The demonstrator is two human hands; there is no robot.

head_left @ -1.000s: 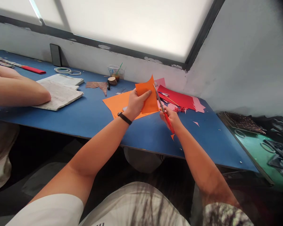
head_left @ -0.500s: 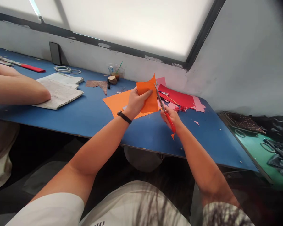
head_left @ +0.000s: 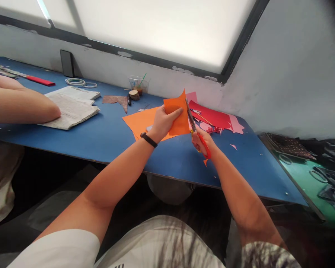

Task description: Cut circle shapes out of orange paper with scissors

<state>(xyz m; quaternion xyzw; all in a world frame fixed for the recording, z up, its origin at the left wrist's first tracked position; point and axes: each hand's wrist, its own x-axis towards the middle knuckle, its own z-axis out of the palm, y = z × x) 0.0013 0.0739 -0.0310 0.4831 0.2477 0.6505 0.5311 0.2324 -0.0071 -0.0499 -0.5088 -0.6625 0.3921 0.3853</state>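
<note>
My left hand (head_left: pixel 164 122) pinches a piece of orange paper (head_left: pixel 179 124) between thumb and fingers, holding it upright above the table. The paper's top right corner rises to a point. In my right hand (head_left: pixel 203 143) is a pair of scissors (head_left: pixel 204 142) with red handles, its blades pointing up along the paper's right edge. Whether the blades touch the paper, I cannot tell. Below my left hand lies a larger orange sheet (head_left: pixel 136 121). A small orange scrap (head_left: pixel 205 162) rests on the table beneath the scissors.
Red paper (head_left: pixel 216 114) and pink paper (head_left: pixel 236 124) lie behind the scissors. A plastic cup (head_left: pixel 136 82) and a wood slice (head_left: pixel 134 94) stand near the wall. To the left, another person's arm (head_left: pixel 25 100) rests over folded cloth (head_left: pixel 72 111) on the blue table (head_left: pixel 108 147).
The scissors have shifted slightly right of the orange paper, and their handles look a little further apart. My left hand still holds the paper; the whole view has moved slightly.
</note>
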